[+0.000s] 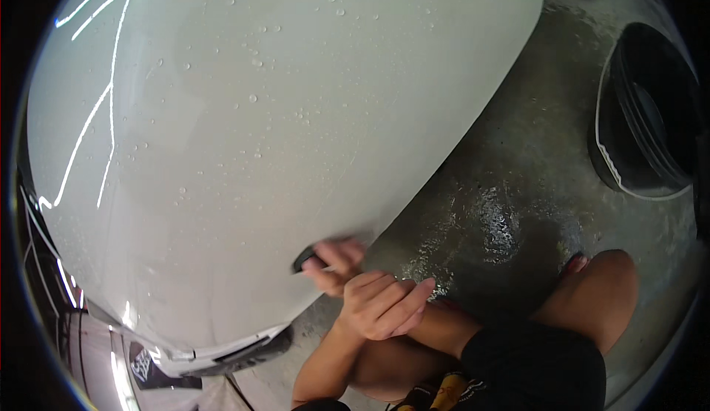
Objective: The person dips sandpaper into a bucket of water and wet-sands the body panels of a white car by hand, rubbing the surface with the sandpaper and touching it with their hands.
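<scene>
My right hand, smeared by motion, holds a small black pad or block against a wet, pale car body panel. Its grip lies close to the panel's lower right edge. Just below and to the right is my left hand, its fingers curled in and its thumb side toward the right. It overlaps the right arm near the wrist. Whatever its fingers close around, if anything, is hidden. Water beads dot the panel, mostly over its upper and middle part.
A black bucket with a pale handle stands on the wet grey floor at the right. My bent knee rises at the lower right. Dark trim runs below the panel at the lower left. Bright light strips reflect at the upper left.
</scene>
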`<action>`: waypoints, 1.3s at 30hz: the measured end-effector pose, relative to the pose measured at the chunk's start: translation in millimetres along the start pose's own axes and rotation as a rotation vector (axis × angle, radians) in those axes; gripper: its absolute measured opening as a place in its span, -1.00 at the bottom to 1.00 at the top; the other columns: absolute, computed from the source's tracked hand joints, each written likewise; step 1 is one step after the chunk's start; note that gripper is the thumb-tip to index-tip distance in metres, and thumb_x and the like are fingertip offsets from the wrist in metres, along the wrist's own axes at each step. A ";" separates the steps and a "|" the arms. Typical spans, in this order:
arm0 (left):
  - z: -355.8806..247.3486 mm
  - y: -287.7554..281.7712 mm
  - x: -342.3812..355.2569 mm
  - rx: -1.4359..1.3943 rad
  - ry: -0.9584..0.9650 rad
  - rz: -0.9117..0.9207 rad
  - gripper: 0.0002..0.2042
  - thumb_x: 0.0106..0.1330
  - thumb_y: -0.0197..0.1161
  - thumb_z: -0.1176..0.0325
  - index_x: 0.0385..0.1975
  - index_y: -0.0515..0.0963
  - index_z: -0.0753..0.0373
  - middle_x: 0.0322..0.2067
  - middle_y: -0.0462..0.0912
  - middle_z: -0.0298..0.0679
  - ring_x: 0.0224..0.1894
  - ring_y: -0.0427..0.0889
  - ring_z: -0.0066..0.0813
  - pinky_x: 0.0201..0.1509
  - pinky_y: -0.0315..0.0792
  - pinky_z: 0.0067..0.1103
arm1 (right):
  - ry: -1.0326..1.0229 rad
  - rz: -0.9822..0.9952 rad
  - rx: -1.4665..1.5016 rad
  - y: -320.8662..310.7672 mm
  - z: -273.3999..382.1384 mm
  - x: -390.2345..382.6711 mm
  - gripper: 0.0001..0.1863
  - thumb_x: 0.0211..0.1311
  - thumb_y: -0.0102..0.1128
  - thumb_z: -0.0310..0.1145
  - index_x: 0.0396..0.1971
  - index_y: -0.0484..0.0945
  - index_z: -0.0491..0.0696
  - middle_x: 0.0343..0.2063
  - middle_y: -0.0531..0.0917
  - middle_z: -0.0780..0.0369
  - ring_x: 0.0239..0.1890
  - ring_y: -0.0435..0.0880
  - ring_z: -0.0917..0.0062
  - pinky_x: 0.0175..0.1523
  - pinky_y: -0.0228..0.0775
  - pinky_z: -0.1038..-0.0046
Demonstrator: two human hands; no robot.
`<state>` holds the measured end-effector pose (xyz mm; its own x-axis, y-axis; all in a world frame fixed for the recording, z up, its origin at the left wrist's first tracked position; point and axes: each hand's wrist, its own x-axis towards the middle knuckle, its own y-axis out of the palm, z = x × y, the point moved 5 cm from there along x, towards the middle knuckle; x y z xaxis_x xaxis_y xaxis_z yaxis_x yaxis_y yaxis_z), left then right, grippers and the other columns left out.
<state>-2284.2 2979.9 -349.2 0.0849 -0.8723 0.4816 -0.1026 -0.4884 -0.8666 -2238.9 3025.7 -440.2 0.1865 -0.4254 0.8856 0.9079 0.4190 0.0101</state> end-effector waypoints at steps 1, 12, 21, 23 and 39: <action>8.1 0.6 -15.4 -0.007 0.014 -0.001 -0.76 0.05 0.17 0.54 -0.28 0.66 0.34 -0.63 0.54 -0.33 -0.70 0.45 -0.46 -0.58 0.37 -0.56 | 0.199 -0.142 0.018 8.5 -34.8 4.5 -0.59 0.29 0.20 -0.28 0.08 0.47 -0.13 -0.13 0.61 0.04 -0.13 0.59 0.12 0.07 0.35 -0.06; 18.9 8.0 -18.1 -0.059 -0.010 -0.149 -0.80 0.11 0.22 0.50 -0.29 0.69 0.34 -0.69 0.46 -0.36 -0.76 0.34 -0.50 -0.66 0.22 -0.57 | 0.640 -0.495 -0.205 -27.1 -117.6 56.7 -0.64 0.44 0.07 -0.25 0.12 0.43 -0.10 -0.07 0.59 0.04 0.11 0.50 0.08 0.32 0.19 0.01; 25.8 20.6 -58.3 -0.015 -0.091 -0.015 -0.78 0.08 0.18 0.53 -0.29 0.68 0.33 -0.69 0.44 -0.35 -0.74 0.34 -0.49 -0.64 0.21 -0.59 | 0.636 -0.723 -0.334 -112.5 -344.7 124.5 -0.69 0.43 0.05 -0.28 0.02 0.43 -0.17 -0.13 0.54 0.01 0.00 0.42 0.05 0.13 0.22 0.11; 14.8 9.2 -52.0 0.024 -0.113 -0.022 -0.79 0.09 0.15 0.54 -0.30 0.68 0.35 -0.71 0.42 -0.35 -0.75 0.33 -0.49 -0.65 0.20 -0.60 | 0.684 -0.721 -0.328 -105.7 -339.6 112.0 -0.68 0.43 0.06 -0.27 0.02 0.43 -0.17 -0.14 0.53 0.01 -0.02 0.43 0.05 0.13 0.22 0.10; 15.4 29.6 -28.2 0.227 -0.187 0.103 -0.81 0.03 0.19 0.55 -0.34 0.66 0.30 -0.76 0.32 -0.40 -0.77 0.27 -0.46 -0.63 0.17 -0.51 | 0.914 -0.655 -0.303 -114.8 -388.1 140.0 -0.72 0.43 0.02 -0.27 0.01 0.43 -0.10 -0.08 0.53 0.01 0.02 0.44 0.06 0.10 0.24 0.05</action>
<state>-2274.3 2990.4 -390.4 0.2690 -0.8870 0.3753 0.1023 -0.3611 -0.9269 -2171.4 2606.8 -497.6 -0.2627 -0.9610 0.0862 0.9602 -0.2515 0.1214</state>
